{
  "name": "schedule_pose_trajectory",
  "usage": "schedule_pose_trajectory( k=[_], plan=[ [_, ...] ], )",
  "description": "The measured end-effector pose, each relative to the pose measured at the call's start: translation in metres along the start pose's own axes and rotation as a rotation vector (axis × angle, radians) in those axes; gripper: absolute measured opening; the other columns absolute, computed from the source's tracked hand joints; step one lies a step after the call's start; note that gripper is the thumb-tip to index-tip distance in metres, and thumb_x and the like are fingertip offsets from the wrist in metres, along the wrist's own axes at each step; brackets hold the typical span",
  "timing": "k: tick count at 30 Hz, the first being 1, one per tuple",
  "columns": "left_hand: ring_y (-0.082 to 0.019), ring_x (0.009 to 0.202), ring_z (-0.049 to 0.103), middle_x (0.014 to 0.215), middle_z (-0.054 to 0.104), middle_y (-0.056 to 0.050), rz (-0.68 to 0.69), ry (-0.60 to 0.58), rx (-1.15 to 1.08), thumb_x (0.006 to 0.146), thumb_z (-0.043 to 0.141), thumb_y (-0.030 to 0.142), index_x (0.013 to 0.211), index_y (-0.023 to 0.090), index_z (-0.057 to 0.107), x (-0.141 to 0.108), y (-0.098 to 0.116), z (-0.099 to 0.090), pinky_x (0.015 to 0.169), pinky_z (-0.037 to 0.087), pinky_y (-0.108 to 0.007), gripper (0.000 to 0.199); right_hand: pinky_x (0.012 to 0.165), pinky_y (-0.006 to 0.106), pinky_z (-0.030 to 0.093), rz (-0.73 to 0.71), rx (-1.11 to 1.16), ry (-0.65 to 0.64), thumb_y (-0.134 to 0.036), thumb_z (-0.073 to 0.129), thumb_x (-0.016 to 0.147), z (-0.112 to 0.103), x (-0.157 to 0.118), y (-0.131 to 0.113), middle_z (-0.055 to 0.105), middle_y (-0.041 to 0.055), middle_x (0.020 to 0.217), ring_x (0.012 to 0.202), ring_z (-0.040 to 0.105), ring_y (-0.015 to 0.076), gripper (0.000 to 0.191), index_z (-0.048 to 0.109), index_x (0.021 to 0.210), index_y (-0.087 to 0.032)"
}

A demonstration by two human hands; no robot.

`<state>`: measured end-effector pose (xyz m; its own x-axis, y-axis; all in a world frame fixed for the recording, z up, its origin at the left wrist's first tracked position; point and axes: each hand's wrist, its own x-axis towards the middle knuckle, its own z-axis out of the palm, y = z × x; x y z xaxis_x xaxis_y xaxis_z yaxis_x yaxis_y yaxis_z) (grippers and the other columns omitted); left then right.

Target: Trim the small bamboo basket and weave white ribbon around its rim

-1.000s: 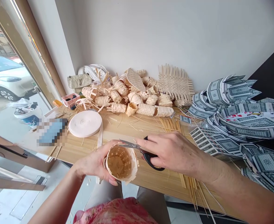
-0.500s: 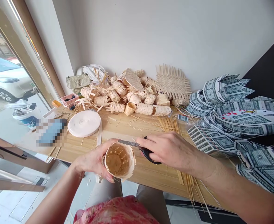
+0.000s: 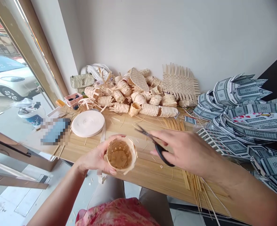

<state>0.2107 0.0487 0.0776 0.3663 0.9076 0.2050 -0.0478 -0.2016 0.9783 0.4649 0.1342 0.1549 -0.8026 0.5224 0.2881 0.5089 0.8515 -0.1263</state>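
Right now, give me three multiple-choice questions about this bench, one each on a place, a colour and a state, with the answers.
1. Where is the white roll?
A) on the floor
B) on the table
C) in a hand

2. What colour are the scissors' handles?
A) red
B) green
C) black

3. How do the scissors stand to the basket in the left hand?
A) cutting its rim
B) apart from it
C) inside it

Answers:
1 B, it lies flat on the tabletop.
2 C, black loops show in the right hand.
3 B, a gap shows between blades and rim.
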Motion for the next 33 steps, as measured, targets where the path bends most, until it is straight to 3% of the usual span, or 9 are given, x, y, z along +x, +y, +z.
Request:
schedule_pose_trajectory(
  k=[5, 9, 12, 15, 21, 24, 28, 30, 33],
  plan=[
    [-0.031, 0.113, 0.051, 0.121, 0.054, -0.012, 0.061, 0.289, -0.091, 0.052, 0.082, 0.043, 0.127, 0.024, 0.040, 0.011, -0.015, 0.010, 0.096, 0.038, -0.044, 0.088, 0.048, 0.021, 0.035, 0.391, 0.633, -0.035, -0.043, 0.053, 0.081, 0.015, -0.007, -0.012, 0.049, -0.0033, 0.061, 0.051, 0.045, 0.0105, 0.033, 0.057, 0.102, -0.018],
    [-0.032, 0.116, 0.047, 0.126, 0.052, -0.013, 0.092, 0.387, -0.152, 0.053, 0.078, 0.054, 0.133, 0.022, 0.034, 0.021, -0.024, 0.019, 0.100, 0.034, -0.045, 0.096, 0.051, 0.022, 0.039, 0.436, 0.791, -0.028, -0.044, 0.050, 0.082, 0.037, -0.013, -0.031, 0.051, -0.0016, 0.066, 0.053, 0.046, 0.0108, 0.035, 0.056, 0.104, -0.017],
    [-0.033, 0.120, 0.044, 0.128, 0.051, -0.013, 0.068, 0.370, -0.243, 0.054, 0.075, 0.058, 0.131, 0.020, 0.037, 0.022, -0.030, 0.022, 0.102, 0.031, -0.045, 0.094, 0.048, 0.023, 0.037, 0.408, 0.649, 0.054, -0.039, 0.050, 0.082, 0.047, -0.019, -0.035, 0.050, -0.0017, 0.063, 0.049, 0.043, 0.0109, 0.033, 0.056, 0.105, -0.017],
    [-0.031, 0.116, 0.048, 0.124, 0.054, -0.013, 0.022, 0.266, -0.336, 0.054, 0.077, 0.054, 0.130, 0.020, 0.039, 0.020, -0.033, 0.023, 0.099, 0.034, -0.043, 0.092, 0.044, 0.023, 0.036, 0.404, 0.548, 0.131, -0.039, 0.051, 0.081, 0.053, -0.026, -0.030, 0.051, -0.0016, 0.063, 0.045, 0.040, 0.0106, 0.037, 0.056, 0.109, -0.016],
    [-0.028, 0.106, 0.054, 0.117, 0.057, -0.009, 0.060, 0.235, -0.384, 0.054, 0.078, 0.047, 0.118, 0.024, 0.046, 0.017, -0.035, 0.021, 0.089, 0.041, -0.040, 0.075, 0.045, 0.021, 0.035, 0.404, 0.580, 0.126, -0.036, 0.052, 0.081, 0.046, -0.030, -0.021, 0.048, -0.0036, 0.061, 0.046, 0.038, 0.0093, 0.028, 0.058, 0.102, -0.019],
    [-0.029, 0.108, 0.053, 0.117, 0.057, -0.009, 0.058, 0.203, -0.382, 0.059, 0.073, 0.050, 0.119, 0.023, 0.048, 0.014, -0.035, 0.017, 0.090, 0.040, -0.040, 0.070, 0.051, 0.021, 0.038, 0.390, 0.665, 0.052, -0.033, 0.056, 0.080, 0.037, -0.028, -0.015, 0.049, -0.0029, 0.064, 0.052, 0.042, 0.0095, 0.022, 0.058, 0.096, -0.019],
    [-0.023, 0.098, 0.056, 0.106, 0.061, -0.007, 0.064, 0.181, -0.347, 0.066, 0.070, 0.047, 0.114, 0.022, 0.056, 0.018, -0.034, 0.021, 0.086, 0.042, -0.034, 0.056, 0.053, 0.022, 0.041, 0.427, 1.012, 0.084, -0.045, 0.058, 0.078, 0.042, -0.020, -0.014, 0.051, -0.0011, 0.071, 0.057, 0.048, 0.0107, 0.040, 0.054, 0.108, -0.019],
    [-0.018, 0.087, 0.057, 0.093, 0.062, -0.005, 0.094, 0.261, -0.297, 0.074, 0.066, 0.041, 0.106, 0.021, 0.060, 0.026, -0.038, 0.031, 0.081, 0.043, -0.031, 0.039, 0.056, 0.023, 0.043, 0.470, 1.146, 0.115, -0.045, 0.062, 0.075, 0.055, -0.012, -0.023, 0.053, -0.0002, 0.074, 0.063, 0.051, 0.0122, 0.041, 0.053, 0.106, -0.019],
    [-0.016, 0.077, 0.056, 0.080, 0.059, -0.002, 0.177, 0.556, -0.068, 0.077, 0.064, 0.032, 0.091, 0.019, 0.062, 0.042, -0.051, 0.054, 0.076, 0.044, -0.029, 0.019, 0.055, 0.023, 0.044, 0.618, 1.211, 0.209, -0.040, 0.066, 0.071, 0.080, 0.001, -0.043, 0.054, -0.0001, 0.077, 0.065, 0.052, 0.0130, 0.036, 0.052, 0.097, -0.020]
  ],
)
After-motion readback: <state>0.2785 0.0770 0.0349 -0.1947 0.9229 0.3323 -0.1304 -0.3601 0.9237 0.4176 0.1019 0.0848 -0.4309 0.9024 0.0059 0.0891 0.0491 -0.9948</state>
